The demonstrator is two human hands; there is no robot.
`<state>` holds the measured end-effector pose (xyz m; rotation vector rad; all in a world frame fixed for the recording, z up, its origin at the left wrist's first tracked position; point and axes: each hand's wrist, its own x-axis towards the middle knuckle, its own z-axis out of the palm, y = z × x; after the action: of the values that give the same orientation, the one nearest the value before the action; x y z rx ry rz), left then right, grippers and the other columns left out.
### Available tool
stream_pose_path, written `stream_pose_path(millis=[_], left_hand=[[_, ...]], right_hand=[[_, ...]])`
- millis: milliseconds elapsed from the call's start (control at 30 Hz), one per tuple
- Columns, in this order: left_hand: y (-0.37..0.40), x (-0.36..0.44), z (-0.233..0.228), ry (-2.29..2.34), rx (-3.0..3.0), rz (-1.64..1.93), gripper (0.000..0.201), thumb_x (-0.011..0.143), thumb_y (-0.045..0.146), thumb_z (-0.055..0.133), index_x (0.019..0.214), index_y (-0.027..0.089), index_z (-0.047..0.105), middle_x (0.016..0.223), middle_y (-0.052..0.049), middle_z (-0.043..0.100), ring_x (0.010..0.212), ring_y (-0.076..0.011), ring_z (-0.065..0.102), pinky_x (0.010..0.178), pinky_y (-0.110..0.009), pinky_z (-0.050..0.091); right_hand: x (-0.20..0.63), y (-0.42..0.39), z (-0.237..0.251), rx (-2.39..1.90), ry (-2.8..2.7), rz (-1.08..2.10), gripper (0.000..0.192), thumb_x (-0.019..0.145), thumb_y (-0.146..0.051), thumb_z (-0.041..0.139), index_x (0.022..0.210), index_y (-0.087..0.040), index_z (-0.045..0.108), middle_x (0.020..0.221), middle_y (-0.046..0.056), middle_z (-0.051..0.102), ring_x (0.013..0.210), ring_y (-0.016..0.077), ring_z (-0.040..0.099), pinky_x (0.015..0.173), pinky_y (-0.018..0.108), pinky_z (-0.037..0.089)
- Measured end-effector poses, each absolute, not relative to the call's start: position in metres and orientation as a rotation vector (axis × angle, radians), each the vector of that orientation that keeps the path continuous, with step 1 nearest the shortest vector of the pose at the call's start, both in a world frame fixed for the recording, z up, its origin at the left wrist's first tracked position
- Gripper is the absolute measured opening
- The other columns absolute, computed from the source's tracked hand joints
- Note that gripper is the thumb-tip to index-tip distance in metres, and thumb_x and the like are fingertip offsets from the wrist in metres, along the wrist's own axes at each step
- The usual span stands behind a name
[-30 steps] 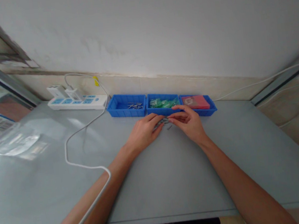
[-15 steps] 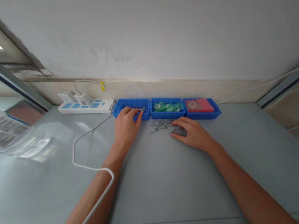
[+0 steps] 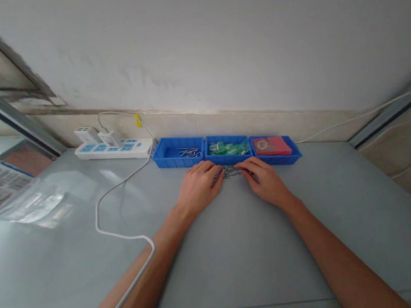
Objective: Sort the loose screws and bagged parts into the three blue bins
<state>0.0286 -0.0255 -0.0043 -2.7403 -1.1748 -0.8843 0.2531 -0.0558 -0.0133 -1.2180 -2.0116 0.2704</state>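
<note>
A small pile of thin silver screws (image 3: 231,170) lies on the grey table in front of the middle blue bin. At its left side my left hand (image 3: 200,186) has thumb and fingers closed around some of the screws. My right hand (image 3: 264,181) pinches at the right end of the same pile, its fingertips close together on screws. Exactly how many each hand grips is hidden by the fingers. More loose screws (image 3: 190,152) rest in the left blue bin (image 3: 168,162), just beyond my left hand.
The middle blue bin (image 3: 216,160) holds green plastic pieces (image 3: 228,148), the right bin (image 3: 277,160) pink-red packets (image 3: 277,145). A white power strip (image 3: 141,149) sits left of them. Its white cable (image 3: 98,217) runs across my left forearm. A clear plastic container (image 3: 24,200) stands at left.
My left hand has moved from over the left bin, right and nearer, to the screw pile. The pile is more bunched between both hands. My right hand's fingertips have drawn closer together.
</note>
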Motion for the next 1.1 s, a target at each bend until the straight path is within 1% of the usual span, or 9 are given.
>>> stream_pose_path(millis=[100,200,367,467,567,767,933,1000,1100], left_hand=[[-0.025,0.028,-0.004,-1.189,-2.754,-0.885,0.023,0.101,0.026,0.053,0.109,0.018,0.072,0.103,-0.01,0.073,0.095,-0.0235,0.069,0.086,-0.037,0.056],[-0.026,0.029,-0.004,-1.193,-2.8,-0.948,0.025,0.101,0.025,0.052,0.113,0.017,0.072,0.105,-0.01,0.074,0.096,-0.0235,0.07,0.087,-0.037,0.057],[-0.033,0.037,-0.003,-1.159,-2.908,-1.063,0.028,0.104,0.033,0.051,0.122,0.018,0.067,0.11,-0.01,0.074,0.099,-0.0218,0.071,0.091,-0.034,0.057],[-0.036,0.04,-0.001,-1.106,-2.933,-1.056,0.027,0.105,0.034,0.048,0.116,0.018,0.068,0.107,-0.009,0.074,0.1,-0.0216,0.07,0.091,-0.034,0.056],[-0.035,0.039,-0.001,-1.046,-2.968,-1.028,0.027,0.107,0.031,0.045,0.106,0.017,0.068,0.099,-0.008,0.073,0.093,-0.0203,0.07,0.085,-0.032,0.055],[-0.033,0.037,-0.004,-0.97,-2.988,-1.033,0.024,0.105,0.028,0.048,0.098,0.017,0.068,0.093,-0.007,0.071,0.086,-0.0191,0.068,0.08,-0.029,0.053],[-0.031,0.035,-0.005,-1.046,-2.953,-1.076,0.023,0.103,0.028,0.05,0.097,0.018,0.07,0.089,-0.006,0.071,0.076,-0.016,0.066,0.072,-0.026,0.05],[-0.026,0.032,-0.005,-1.247,-2.84,-1.247,0.023,0.101,0.03,0.053,0.092,0.018,0.071,0.083,-0.004,0.071,0.069,-0.0143,0.064,0.067,-0.025,0.048],[-0.013,0.024,-0.004,-1.742,-2.489,-1.762,0.025,0.096,0.037,0.059,0.087,0.018,0.071,0.072,-0.003,0.069,0.06,-0.0129,0.061,0.059,-0.024,0.046]], right_hand=[[0.25,-0.054,-0.009,-1.182,-1.71,0.434,0.02,0.099,-0.031,0.057,0.112,-0.024,0.071,0.102,0.008,0.07,0.093,0.022,0.068,0.087,0.039,0.058],[0.248,-0.05,-0.01,-1.083,-1.386,0.76,0.024,0.09,-0.037,0.069,0.111,-0.025,0.07,0.092,0.004,0.069,0.081,0.0194,0.068,0.077,0.036,0.059],[0.243,-0.048,-0.012,-0.982,-1.054,1.194,0.032,0.074,-0.037,0.083,0.103,-0.025,0.073,0.089,0.003,0.071,0.079,0.0176,0.069,0.076,0.033,0.059],[0.237,-0.051,-0.009,-0.918,-0.923,1.381,0.033,0.068,-0.032,0.089,0.098,-0.025,0.077,0.086,0.0,0.072,0.076,0.0144,0.068,0.075,0.028,0.058],[0.231,-0.054,-0.006,-0.877,-0.856,1.483,0.034,0.064,-0.028,0.092,0.094,-0.025,0.079,0.084,-0.001,0.073,0.074,0.0119,0.067,0.073,0.024,0.056],[0.23,-0.055,-0.006,-0.902,-0.92,1.454,0.033,0.065,-0.03,0.091,0.094,-0.025,0.077,0.081,-0.001,0.072,0.07,0.0127,0.063,0.066,0.026,0.052],[0.235,-0.05,-0.012,-1.03,-1.093,1.244,0.035,0.072,-0.037,0.085,0.102,-0.024,0.072,0.087,0.001,0.073,0.068,0.0142,0.064,0.065,0.029,0.051],[0.238,-0.048,-0.016,-1.109,-1.176,1.067,0.036,0.076,-0.037,0.08,0.107,-0.024,0.068,0.088,0.002,0.073,0.067,0.0149,0.064,0.064,0.03,0.052],[0.244,-0.046,-0.02,-1.236,-1.308,0.78,0.028,0.083,-0.033,0.069,0.109,-0.023,0.066,0.087,0.002,0.07,0.066,0.016,0.065,0.064,0.031,0.053]])
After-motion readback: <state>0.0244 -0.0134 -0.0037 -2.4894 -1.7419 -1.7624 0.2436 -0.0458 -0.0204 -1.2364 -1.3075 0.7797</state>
